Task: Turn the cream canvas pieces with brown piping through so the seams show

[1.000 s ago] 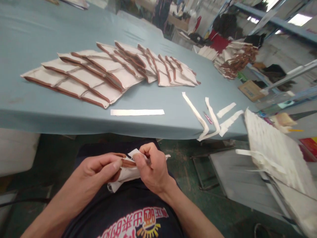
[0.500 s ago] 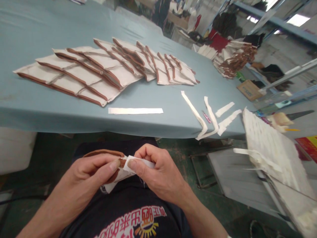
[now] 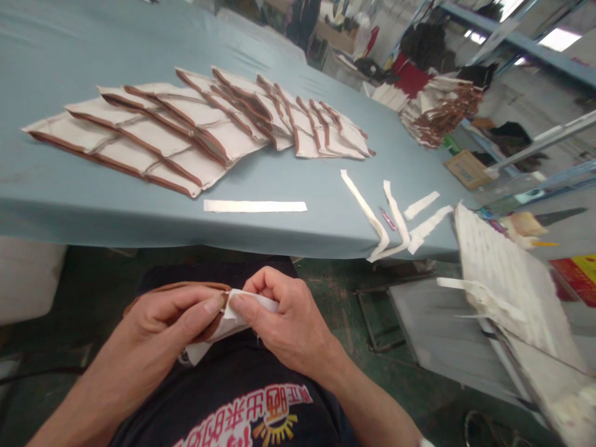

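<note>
Over my lap, my left hand [image 3: 179,316] is closed on a white fabric piece with brown edging [image 3: 212,338], like those on the table. Its brown edge runs out behind the fingers. My right hand [image 3: 284,316] pinches a white strip [image 3: 242,300] between thumb and forefinger and presses its end against the piece, close to the left fingertips. The fingers hide much of the held piece. On the table ahead lies another white strip [image 3: 255,206]. Behind it, several white pieces with brown edging [image 3: 153,139] overlap in a row.
The blue-green table [image 3: 56,205] ends just before my lap. To its right lie several bent white strips [image 3: 367,208] and a small pink tool [image 3: 387,218]. A board with white strips [image 3: 507,273] stands at the right. Farther back are a stack of edged pieces [image 3: 442,108] and a cardboard box [image 3: 467,169].
Both hands have shifted slightly left with the edged piece. The strip's end has moved closer to my left fingertips and covers more of the brown edge.
</note>
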Action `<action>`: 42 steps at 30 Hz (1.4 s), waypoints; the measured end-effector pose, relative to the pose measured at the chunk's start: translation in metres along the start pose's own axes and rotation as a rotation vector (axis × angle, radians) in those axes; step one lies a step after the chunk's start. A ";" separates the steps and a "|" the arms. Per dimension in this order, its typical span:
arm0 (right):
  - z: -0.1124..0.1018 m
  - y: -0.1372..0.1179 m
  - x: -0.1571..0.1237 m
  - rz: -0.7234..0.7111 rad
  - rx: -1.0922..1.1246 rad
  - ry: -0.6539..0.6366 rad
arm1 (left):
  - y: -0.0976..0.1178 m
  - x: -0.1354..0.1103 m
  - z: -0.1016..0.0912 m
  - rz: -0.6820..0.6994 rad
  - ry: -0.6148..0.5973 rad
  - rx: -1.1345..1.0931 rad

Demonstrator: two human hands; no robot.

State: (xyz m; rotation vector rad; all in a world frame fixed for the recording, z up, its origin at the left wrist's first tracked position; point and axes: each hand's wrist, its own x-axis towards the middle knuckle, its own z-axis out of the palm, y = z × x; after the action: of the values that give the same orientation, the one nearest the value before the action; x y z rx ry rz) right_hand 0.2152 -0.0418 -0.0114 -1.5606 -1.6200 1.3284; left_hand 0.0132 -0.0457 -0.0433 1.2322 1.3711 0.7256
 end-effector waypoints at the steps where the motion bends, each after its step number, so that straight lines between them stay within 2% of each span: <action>1: 0.000 0.000 0.000 0.002 0.008 -0.001 | -0.001 0.000 0.000 0.032 -0.018 -0.015; 5: 0.002 -0.002 0.000 0.017 0.032 -0.002 | 0.001 0.002 0.000 0.066 -0.013 -0.048; 13: 0.003 -0.002 0.002 0.015 0.046 0.009 | 0.002 0.003 0.000 -0.012 0.029 -0.087; 19: 0.003 0.004 0.004 0.025 0.066 -0.007 | 0.003 0.005 0.000 -0.009 0.021 -0.100; 27: 0.007 -0.001 0.007 0.042 -0.009 0.035 | -0.001 0.006 0.003 -0.122 0.054 -0.133; 33: 0.008 -0.004 0.011 0.020 -0.143 0.091 | -0.012 0.007 -0.002 -0.063 0.021 -0.119; 37: 0.009 0.005 0.015 -0.027 -0.073 0.053 | -0.013 0.007 -0.003 -0.023 0.011 -0.091; 42: 0.013 0.009 0.016 -0.012 0.011 0.012 | -0.004 0.004 -0.003 0.003 0.021 -0.053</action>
State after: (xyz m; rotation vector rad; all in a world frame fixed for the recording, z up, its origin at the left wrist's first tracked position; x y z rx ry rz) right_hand 0.2043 -0.0315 -0.0289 -1.5469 -1.6094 1.3173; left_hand 0.0099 -0.0420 -0.0473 1.1881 1.3596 0.7739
